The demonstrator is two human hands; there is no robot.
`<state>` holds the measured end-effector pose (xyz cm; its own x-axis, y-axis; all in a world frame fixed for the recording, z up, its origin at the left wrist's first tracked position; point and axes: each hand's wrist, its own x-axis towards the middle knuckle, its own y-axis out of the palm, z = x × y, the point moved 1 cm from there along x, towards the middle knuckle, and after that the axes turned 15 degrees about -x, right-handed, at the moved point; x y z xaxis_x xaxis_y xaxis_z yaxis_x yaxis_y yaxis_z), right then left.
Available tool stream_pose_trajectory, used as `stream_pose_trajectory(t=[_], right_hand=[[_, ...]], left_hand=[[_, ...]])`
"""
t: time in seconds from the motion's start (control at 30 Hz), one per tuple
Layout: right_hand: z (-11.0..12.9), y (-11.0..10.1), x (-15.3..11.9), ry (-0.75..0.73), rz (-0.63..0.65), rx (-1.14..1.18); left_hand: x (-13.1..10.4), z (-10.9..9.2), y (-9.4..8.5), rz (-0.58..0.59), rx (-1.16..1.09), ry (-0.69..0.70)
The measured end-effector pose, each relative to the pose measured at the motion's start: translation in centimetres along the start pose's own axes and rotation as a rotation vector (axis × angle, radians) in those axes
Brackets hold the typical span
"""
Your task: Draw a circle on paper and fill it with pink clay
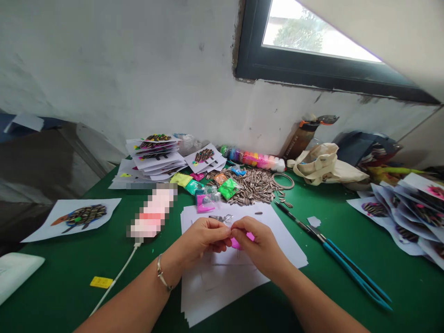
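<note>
Both my hands meet over a stack of white paper (225,296). The fingertips of my left hand (207,235) and my right hand (258,238) are pinched together and touch, closed on something too small to make out. Bright pink modelling clay (239,241) shows just under the right fingers, partly hidden by them. A clear wrapper with a dark part (224,218) lies behind my fingertips on the paper. One sunflower seed (258,213) rests near the paper's far edge. Beyond the sheets spreads a pile of striped sunflower seeds (255,185).
Bagged clay (204,201) lies in several colours before a row of clay tubs (256,159). Stacked seed pictures (156,162) stand at the back left, others (409,208) at far right. Blue tweezers (357,273), a tape ring (282,181) and a pixelated device (152,212) flank the paper.
</note>
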<state>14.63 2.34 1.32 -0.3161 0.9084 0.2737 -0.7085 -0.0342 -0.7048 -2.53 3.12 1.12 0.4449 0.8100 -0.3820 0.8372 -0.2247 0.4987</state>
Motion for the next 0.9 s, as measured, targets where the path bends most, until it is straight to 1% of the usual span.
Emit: stream_pose_trajectory(t=[0.13,0.33,0.57,0.7,0.9], right_hand=[[0.08,-0.05,-0.09,-0.037,-0.016,-0.091],[-0.02,0.04,-0.26,-0.077,0.022,-0.186],[-0.17,0.22,-0.21,-0.018,0.012,-0.139],[-0.11,0.16,-0.21,-0.036,0.01,-0.143],[0.03,-0.05,-0.28,-0.059,0.033,-0.128]], left_hand=[[-0.04,-0.07,0.05,-0.014,0.026,0.01],[-0.21,-0.47,0.39,-0.04,0.07,0.033],[-0.05,-0.23,0.46,-0.047,0.068,0.047],[0.0,-0.08,0.28,-0.057,0.059,0.048],[0.02,-0.15,-0.04,-0.016,0.046,0.021]])
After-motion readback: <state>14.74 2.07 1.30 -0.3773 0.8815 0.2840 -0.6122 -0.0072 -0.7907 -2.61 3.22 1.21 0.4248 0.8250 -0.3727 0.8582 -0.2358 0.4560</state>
